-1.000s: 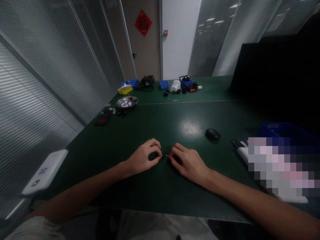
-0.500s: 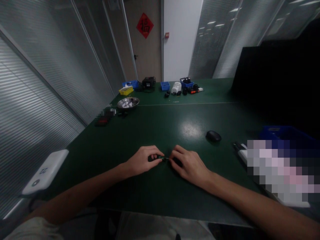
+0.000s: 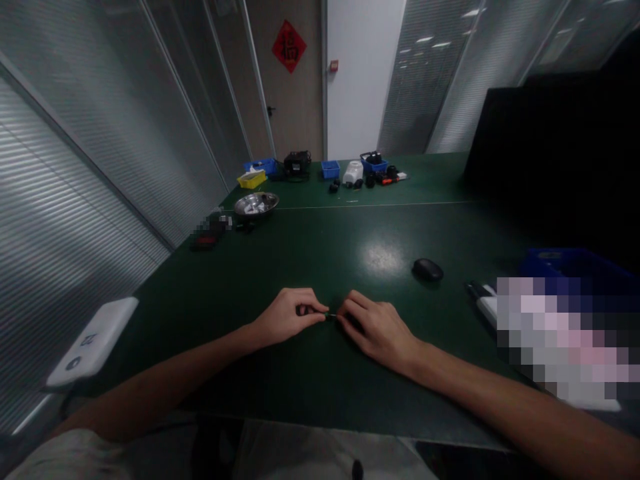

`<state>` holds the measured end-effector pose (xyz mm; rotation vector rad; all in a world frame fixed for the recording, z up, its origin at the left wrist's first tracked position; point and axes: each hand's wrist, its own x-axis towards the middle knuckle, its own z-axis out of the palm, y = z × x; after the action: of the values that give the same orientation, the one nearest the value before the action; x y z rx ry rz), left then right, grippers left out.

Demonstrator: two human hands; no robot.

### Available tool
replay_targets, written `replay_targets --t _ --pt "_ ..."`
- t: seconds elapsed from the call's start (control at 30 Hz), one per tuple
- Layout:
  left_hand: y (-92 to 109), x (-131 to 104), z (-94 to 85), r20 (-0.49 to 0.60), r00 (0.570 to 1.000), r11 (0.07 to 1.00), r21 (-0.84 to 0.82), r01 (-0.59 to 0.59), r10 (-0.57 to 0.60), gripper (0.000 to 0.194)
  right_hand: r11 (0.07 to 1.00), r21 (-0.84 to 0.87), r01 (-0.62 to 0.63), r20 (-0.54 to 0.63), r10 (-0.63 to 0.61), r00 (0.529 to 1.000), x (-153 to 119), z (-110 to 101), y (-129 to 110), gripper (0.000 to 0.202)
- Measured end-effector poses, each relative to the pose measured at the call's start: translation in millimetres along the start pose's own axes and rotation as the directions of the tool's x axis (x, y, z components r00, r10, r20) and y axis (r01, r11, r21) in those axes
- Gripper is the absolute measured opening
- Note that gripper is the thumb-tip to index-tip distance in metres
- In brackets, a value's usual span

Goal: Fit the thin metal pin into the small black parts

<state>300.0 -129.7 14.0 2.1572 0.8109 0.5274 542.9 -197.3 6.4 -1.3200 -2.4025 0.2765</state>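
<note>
In the middle of the green table, my left hand (image 3: 289,316) pinches what looks like a small screwdriver (image 3: 331,315) between thumb and fingertips. Its dark handle is mostly hidden by the fingers; a thin, shiny shaft points right. My right hand (image 3: 377,325) rests on the table just beside it, thumb and index finger closed together at the shaft's tip. Whether those fingertips hold only the tip or some small part as well is hidden. The gap between my hands is narrow, bridged by the shaft.
A black mouse (image 3: 428,269) lies right of my hands. Further right are a blue bin (image 3: 580,257) and a dark monitor (image 3: 545,147). A metal bowl (image 3: 257,205) stands back left, and a white device (image 3: 93,342) near left. Small blue baskets (image 3: 331,169) line the far side.
The fingers of my left hand have shifted on the screwdriver, and less of its handle shows. My right hand has stayed nearly still. The view has tilted very slightly.
</note>
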Motion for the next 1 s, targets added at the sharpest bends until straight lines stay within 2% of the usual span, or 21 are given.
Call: replay_targets --t 0.3,0.57,1.0 --pt "3.5 1.6 -2.7 0.013 0.999 0.998 -0.033 0.052 -0.051 0.018 0.999 0.027 0.034 0.004 -0.034 0.999 0.2 -0.5 2.7 0.019" --pt "3.3 -0.2 2.1 0.004 1.0 0.999 -0.03 0.013 -0.013 0.019 0.998 -0.039 0.058 0.018 -0.058 0.998 2.9 -0.2 -3.3 0.017" --pt "1.7 2.2 4.0 -0.017 0.999 0.995 -0.093 0.035 -0.037 0.018 0.997 -0.039 0.068 0.039 -0.066 0.997 3.7 1.9 -1.6 0.018"
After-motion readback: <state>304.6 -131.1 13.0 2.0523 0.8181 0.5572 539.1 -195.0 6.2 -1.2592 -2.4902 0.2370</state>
